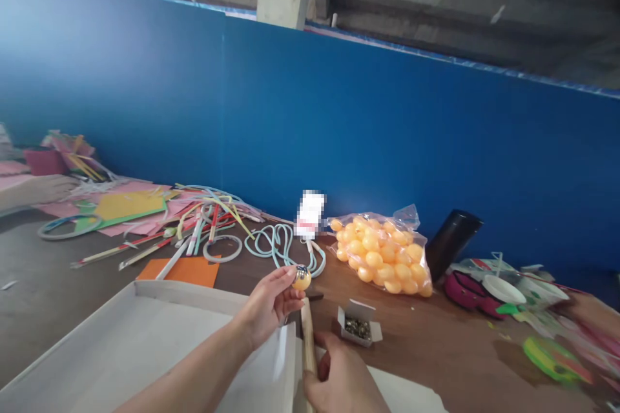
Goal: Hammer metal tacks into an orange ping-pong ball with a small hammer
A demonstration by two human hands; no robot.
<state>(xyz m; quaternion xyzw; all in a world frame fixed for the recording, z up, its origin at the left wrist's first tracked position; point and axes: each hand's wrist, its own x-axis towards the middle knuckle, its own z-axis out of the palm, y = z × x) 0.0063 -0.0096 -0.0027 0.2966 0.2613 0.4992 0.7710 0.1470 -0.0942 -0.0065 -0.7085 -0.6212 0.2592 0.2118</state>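
Note:
My left hand (pixel 271 303) is raised over the right edge of a white tray (pixel 72 348). Its fingertips pinch a yellow-orange table tennis ball (pixel 303 279) with shiny dark metal studs on its top. Lower down, my right hand (pixel 341 377) has its fingers closed around the pale handle of a wooden-handled tool (pixel 307 335). Dark metal shows by the tool's far end, but its shape is partly hidden. Just beyond my right hand, an open small white box (pixel 358 337) holds many small, shiny brass-coloured tacks (pixel 357 326).
A clear bag of orange balls (pixel 382 255) lies beyond the box, beside a black cylinder (pixel 453 242). Pale blue tubing (pixel 276 242), coloured paper (pixel 130 204) and strips cover the back left. Other people's hands show at far left (pixel 39 190) and far right (pixel 591 313).

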